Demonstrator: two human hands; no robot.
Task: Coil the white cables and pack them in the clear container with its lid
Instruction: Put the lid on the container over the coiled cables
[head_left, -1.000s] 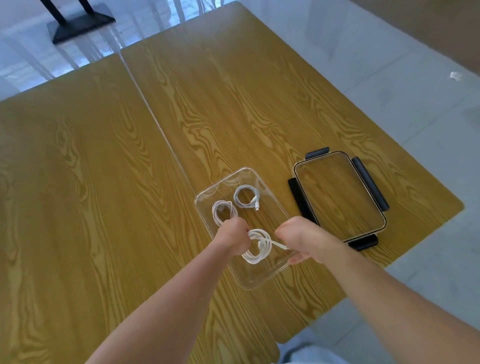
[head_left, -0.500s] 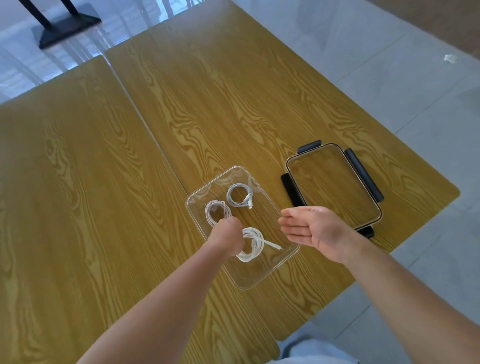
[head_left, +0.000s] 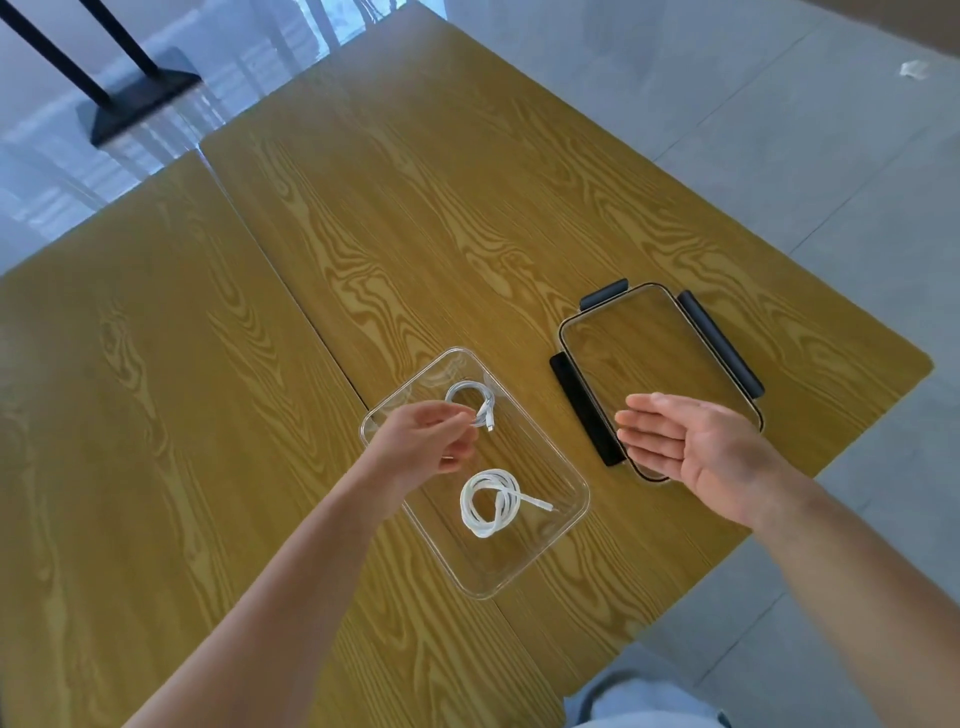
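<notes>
Clear rectangular plastic container (head_left: 563, 525) sits on the yellow wood-grain table (head_left: 208, 415). Two coiled white cables show inside: one (head_left: 488, 501) at its 6 o'clock end, one (head_left: 470, 397) toward 12. Left hand (head_left: 423, 441) hovers over the container, fingers loosely curled, holding nothing visible. Right hand (head_left: 696, 441), fingers straight and together, hovers over the black-latched clear lid (head_left: 649, 343) at the container's 3 o'clock.
</notes>
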